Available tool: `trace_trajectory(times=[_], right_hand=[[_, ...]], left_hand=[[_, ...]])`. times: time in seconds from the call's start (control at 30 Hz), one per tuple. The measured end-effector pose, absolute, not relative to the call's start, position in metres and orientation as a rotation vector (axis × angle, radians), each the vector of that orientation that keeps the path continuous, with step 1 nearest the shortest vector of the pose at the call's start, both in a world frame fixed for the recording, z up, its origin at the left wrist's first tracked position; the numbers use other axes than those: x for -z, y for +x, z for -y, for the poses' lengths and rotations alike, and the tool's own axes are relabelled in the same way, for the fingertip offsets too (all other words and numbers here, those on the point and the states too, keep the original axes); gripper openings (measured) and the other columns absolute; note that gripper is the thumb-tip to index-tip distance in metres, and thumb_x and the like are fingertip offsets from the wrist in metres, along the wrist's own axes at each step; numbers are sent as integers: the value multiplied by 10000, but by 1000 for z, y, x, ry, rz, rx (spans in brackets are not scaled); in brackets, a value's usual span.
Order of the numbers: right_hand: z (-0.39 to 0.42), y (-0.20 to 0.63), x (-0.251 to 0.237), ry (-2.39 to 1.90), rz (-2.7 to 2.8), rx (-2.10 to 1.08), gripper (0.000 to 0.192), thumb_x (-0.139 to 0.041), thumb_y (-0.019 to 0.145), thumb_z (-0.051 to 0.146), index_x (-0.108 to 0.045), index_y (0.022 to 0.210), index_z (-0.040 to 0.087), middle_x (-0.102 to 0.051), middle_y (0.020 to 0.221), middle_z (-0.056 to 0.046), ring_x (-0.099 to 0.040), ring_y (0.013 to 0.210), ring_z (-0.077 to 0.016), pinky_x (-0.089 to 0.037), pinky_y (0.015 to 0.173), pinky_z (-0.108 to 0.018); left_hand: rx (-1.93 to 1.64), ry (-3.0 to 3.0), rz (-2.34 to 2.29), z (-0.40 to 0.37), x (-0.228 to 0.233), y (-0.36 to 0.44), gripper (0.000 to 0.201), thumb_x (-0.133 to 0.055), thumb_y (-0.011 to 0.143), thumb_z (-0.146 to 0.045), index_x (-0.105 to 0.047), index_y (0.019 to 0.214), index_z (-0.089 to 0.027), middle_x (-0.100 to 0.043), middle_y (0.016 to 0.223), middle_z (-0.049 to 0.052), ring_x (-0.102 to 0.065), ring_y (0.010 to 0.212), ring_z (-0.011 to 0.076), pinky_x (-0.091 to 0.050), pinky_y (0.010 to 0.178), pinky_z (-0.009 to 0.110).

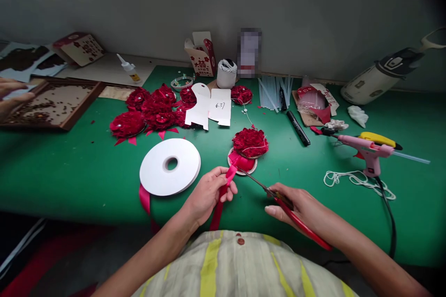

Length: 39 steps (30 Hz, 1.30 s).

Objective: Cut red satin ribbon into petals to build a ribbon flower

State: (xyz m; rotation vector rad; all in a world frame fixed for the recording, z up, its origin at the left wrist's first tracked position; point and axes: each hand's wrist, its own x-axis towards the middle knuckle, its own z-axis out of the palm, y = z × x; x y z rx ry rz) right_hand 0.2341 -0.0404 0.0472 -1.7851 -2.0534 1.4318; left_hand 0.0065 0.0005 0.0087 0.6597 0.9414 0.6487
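Observation:
Between its fingers and thumb, my left hand (211, 193) pinches a red ribbon (216, 215), whose tail hangs down past the table edge. My right hand (300, 206) grips red-handled scissors (256, 181), with the blades pointing at the ribbon's upper end. Just beyond the blade tips lies a round red pad with a pale rim (256, 165), partly under a dark red fabric flower (250, 142). To the left of my left hand, a white ribbon spool (156, 171) lies flat, with red ribbon hanging from it.
Several red fabric flowers (158, 106) are heaped behind the spool, beside white card pieces (220, 107). On the right are a pink glue gun (369, 146), a black marker (298, 128) and a tumbler (379, 76). Another person's hand (12, 95) is over a wooden tray (66, 123).

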Motion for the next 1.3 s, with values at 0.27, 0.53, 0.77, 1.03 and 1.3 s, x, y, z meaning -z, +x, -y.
trace_trajectory(times=[0.27,0.53,0.77,1.03,1.3], right_hand=[[43,232,-52,-1776,2095,-1401,385,-477,811,555,-559,957,209,-553,708,4,-491,618,-155,-373,571,-244],[47,229,-49,-1789,2134,-1273,332,-481,814,537,-552,850,215,-494,614,28,-441,551,-135,-336,536,-223],[47,227,-48,-1778,2150,-1256,322,-482,817,539,-548,840,225,-470,579,44,-410,516,-124,-299,506,-211],[45,229,-46,-1781,2147,-1259,315,-481,823,536,-528,807,225,-432,558,53,-368,501,-113,-277,501,-210],[40,230,-41,-1790,2158,-1273,333,-462,826,557,-553,860,239,-423,547,54,-360,493,-115,-255,485,-209]], left_hand=[[-651,674,-829,-4,-5,12,253,-545,814,-372,-455,927,-164,-650,801,78,-659,704,187,-484,578,262],[-641,734,-922,-3,-7,16,268,-532,807,-416,-445,859,-168,-634,630,35,-470,398,47,-174,345,152],[-630,756,-854,0,-6,17,165,-486,845,-319,-461,825,-157,-635,682,57,-471,476,54,-236,424,174],[-584,793,-858,-3,-2,19,190,-474,854,-341,-480,848,-152,-629,679,56,-459,475,56,-202,416,180],[-555,808,-875,-7,-1,19,159,-447,866,-301,-479,850,-146,-618,669,47,-444,461,46,-184,412,178]])
